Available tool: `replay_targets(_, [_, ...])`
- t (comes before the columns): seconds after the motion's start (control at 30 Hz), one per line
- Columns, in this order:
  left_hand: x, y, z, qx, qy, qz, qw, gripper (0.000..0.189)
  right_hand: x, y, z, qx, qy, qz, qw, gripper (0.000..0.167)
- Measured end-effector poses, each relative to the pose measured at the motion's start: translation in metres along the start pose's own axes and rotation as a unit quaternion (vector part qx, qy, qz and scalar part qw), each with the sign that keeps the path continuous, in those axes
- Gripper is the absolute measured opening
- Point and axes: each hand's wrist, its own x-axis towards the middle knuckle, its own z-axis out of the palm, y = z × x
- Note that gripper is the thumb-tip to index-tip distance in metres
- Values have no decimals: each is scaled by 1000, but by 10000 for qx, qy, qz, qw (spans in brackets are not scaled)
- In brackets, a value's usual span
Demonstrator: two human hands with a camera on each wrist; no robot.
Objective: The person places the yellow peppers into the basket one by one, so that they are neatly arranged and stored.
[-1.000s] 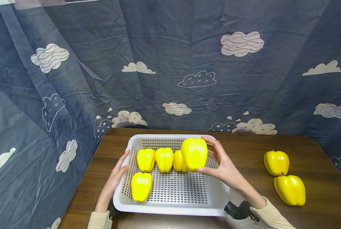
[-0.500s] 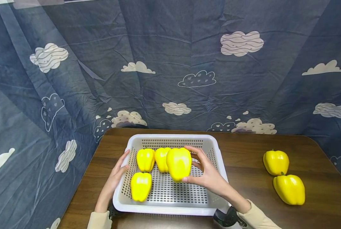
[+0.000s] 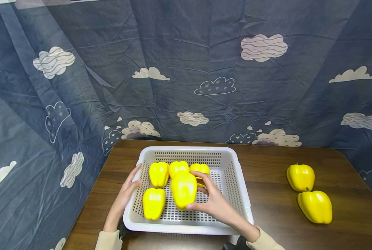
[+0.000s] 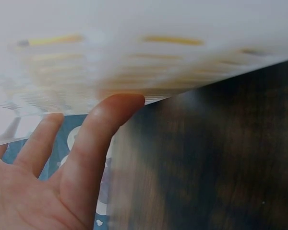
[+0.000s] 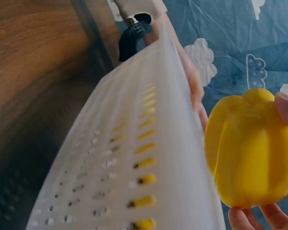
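My right hand (image 3: 211,200) grips a yellow bell pepper (image 3: 184,190) between thumb and fingers, holding it over the middle of a white perforated basket (image 3: 186,229). The right wrist view shows that bell pepper (image 5: 252,153) from the side, beyond the basket wall (image 5: 182,158). Behind it in the basket stands a row of three yellow bell peppers, the right one (image 3: 199,168) partly covered by my fingers. Another bell pepper (image 3: 154,204) lies at the basket's front left. My left hand (image 3: 125,194) rests against the basket's left side, its thumb (image 4: 93,139) touching the outer wall.
On the wooden table (image 3: 267,194), right of the basket, lie two more yellow bell peppers, one farther back (image 3: 300,177) and one nearer (image 3: 315,207). A dark blue curtain (image 3: 179,93) with white clouds hangs behind the table.
My right hand has carried the bell pepper leftward and toward the front, from the basket's back right to its middle. My left hand stays at the basket's left side.
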Motion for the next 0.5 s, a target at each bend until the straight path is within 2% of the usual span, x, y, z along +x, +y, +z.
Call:
replay_targets(0.3, [1,-1,0,-39,43,-119,9999,56,2,6,15,17,-79,35,10000,89])
replay_targets(0.5, [2,-2,0,-56,61,-160,9998,56,4,11,26,-249,-230,42,9994,89])
